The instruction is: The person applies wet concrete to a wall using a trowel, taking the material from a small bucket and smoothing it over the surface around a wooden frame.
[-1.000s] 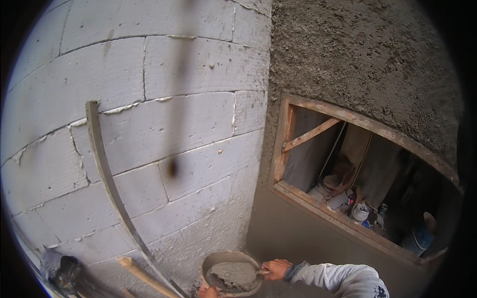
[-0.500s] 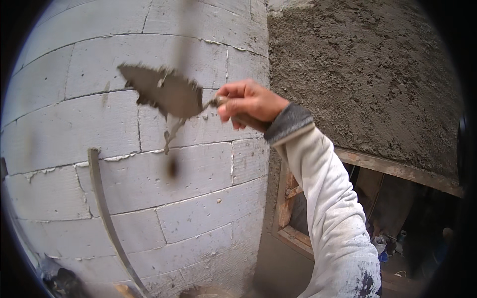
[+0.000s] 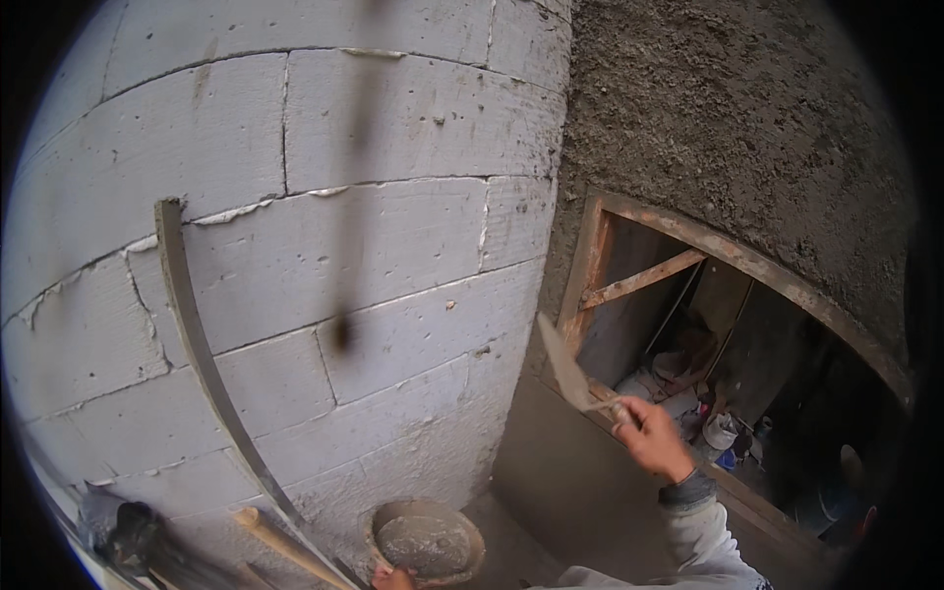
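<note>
My right hand (image 3: pixel 656 439) is closed around the handle of a pointed trowel (image 3: pixel 565 369). Its blade tilts up and to the left, in front of the wooden frame's lower left corner, with only a thin grey film on it. At the bottom edge, my left hand (image 3: pixel 393 578) shows only in part, its fingers closed on the near rim of a round bucket (image 3: pixel 476 544). Wet grey mortar (image 3: pixel 425 544) lies inside the bucket. The left forearm is out of sight.
A pale block wall (image 3: pixel 393 236) meets a rough mortar-coated wall (image 3: pixel 728 128) at a corner. An opening with a wooden frame (image 3: pixel 644 275) holds clutter behind it. A long straight bar (image 3: pixel 202 344) and a wooden handle (image 3: pixel 285 546) lean at left. A blurred dark strand (image 3: pixel 354 197) hangs close by.
My right hand and trowel have come down and right from the block wall. The blade's thick mortar load is gone. The view has tilted down, bringing the bucket and my left hand into sight.
</note>
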A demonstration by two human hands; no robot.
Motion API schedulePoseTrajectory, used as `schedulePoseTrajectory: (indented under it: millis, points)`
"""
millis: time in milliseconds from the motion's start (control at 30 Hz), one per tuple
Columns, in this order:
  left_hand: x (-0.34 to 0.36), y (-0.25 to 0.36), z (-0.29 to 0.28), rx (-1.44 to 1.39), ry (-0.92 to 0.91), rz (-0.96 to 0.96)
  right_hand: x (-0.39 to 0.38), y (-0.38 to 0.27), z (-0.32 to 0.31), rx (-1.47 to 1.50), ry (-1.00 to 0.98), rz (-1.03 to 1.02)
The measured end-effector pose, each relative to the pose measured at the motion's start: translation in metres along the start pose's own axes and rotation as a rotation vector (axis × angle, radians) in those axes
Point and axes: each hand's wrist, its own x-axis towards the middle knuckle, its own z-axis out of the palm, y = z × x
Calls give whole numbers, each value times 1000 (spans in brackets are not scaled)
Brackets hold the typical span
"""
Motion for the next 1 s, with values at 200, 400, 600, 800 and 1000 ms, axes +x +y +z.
schedulePoseTrajectory:
  millis: [200,400,600,800,1000]
  points:
    - [-59,56,56,119,-277,-96,-151,44,183,-762,-541,-205]
    - [-68,65,71,147,-380,-161,-172,65,208,-250,-827,59]
    - [-73,59,69,158,-379,-201,-158,61,134,-193,-812,23]
    - [-80,53,67,154,-291,-164,-71,-24,55,-297,-541,-500]
    - [-88,46,49,160,-181,-104,53,-156,-56,-143,-174,-1177]
